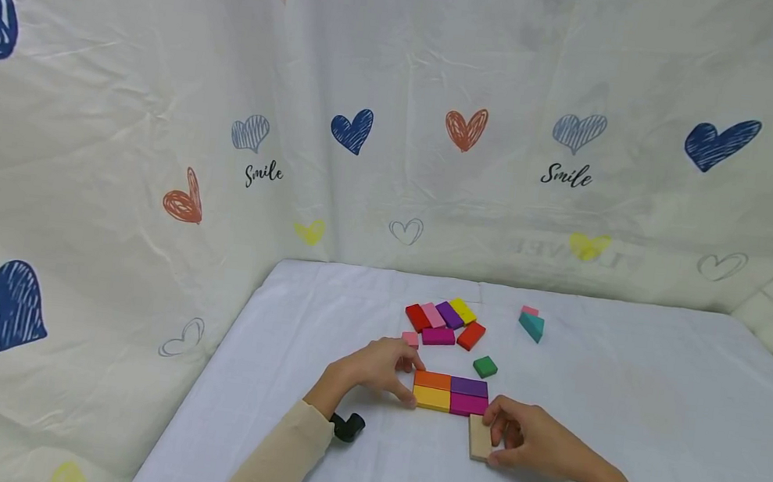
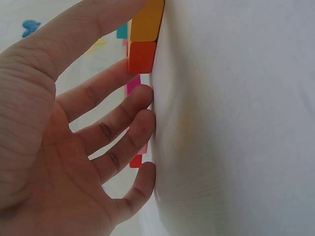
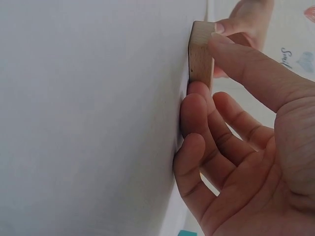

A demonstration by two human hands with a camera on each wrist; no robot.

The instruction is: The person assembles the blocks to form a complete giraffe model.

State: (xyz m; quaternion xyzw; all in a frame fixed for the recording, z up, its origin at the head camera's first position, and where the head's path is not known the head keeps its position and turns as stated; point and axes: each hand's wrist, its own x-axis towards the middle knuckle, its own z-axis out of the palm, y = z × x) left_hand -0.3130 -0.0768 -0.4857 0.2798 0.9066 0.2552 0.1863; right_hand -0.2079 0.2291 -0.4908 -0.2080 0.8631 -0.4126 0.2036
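Note:
Four-sided coloured blocks lie together in a two-row rectangle: orange [image 1: 432, 380] and purple [image 1: 469, 386] behind, yellow [image 1: 431, 399] and magenta [image 1: 468, 405] in front. At its left end, my left hand [image 1: 380, 364] pinches the yellow and orange blocks between thumb and index finger, as the left wrist view also shows; its other fingers [image 2: 130, 132] curl loosely near the cloth. My right hand [image 1: 538, 439] holds a plain wooden block [image 1: 476, 439] by its long right side, thumb at the near end. This block's far end is right at the magenta block's front edge.
Behind the rectangle lies a green block [image 1: 485, 367]. Farther back is a cluster of several blocks, among them a red one [image 1: 418, 318] and a yellow one [image 1: 462, 310]. A teal triangular block [image 1: 531, 326] lies back right. White cloth [image 1: 657, 426] covers the table.

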